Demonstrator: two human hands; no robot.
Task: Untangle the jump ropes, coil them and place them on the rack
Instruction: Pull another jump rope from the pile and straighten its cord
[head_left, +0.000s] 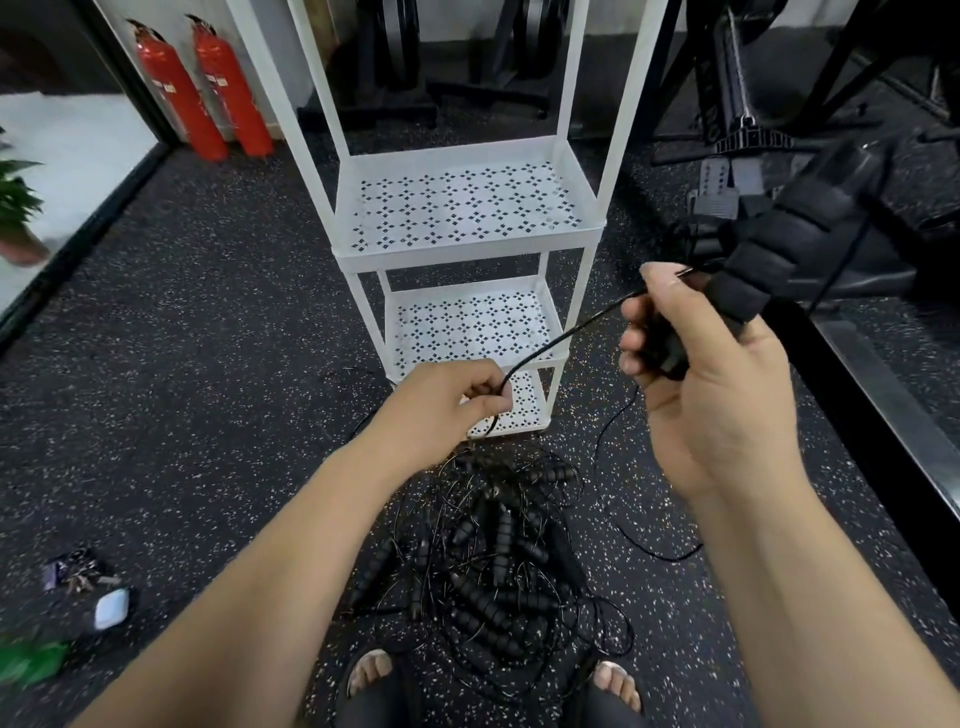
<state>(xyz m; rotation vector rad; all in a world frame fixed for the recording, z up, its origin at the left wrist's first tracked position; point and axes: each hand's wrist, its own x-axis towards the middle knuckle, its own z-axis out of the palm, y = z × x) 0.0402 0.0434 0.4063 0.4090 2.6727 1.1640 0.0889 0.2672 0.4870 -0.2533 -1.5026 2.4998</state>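
Observation:
A tangle of black jump ropes (498, 561) with ribbed foam handles lies on the speckled floor between my feet. My right hand (711, 374) grips two black foam handles (795, 234) that stick up to the upper right. A thin black cord (566, 335) runs taut from that hand down to my left hand (447, 405), which pinches it just above the pile. More cord loops down to the floor on the right. The white rack (467, 249) with perforated shelves stands straight ahead, and its visible shelves are bare.
Two red fire extinguishers (202, 88) lean at the back left. Black gym machines (779, 130) stand to the right and behind the rack. Keys and a small white case (110, 607) lie on the floor at the lower left. A potted plant (15, 218) is at the far left.

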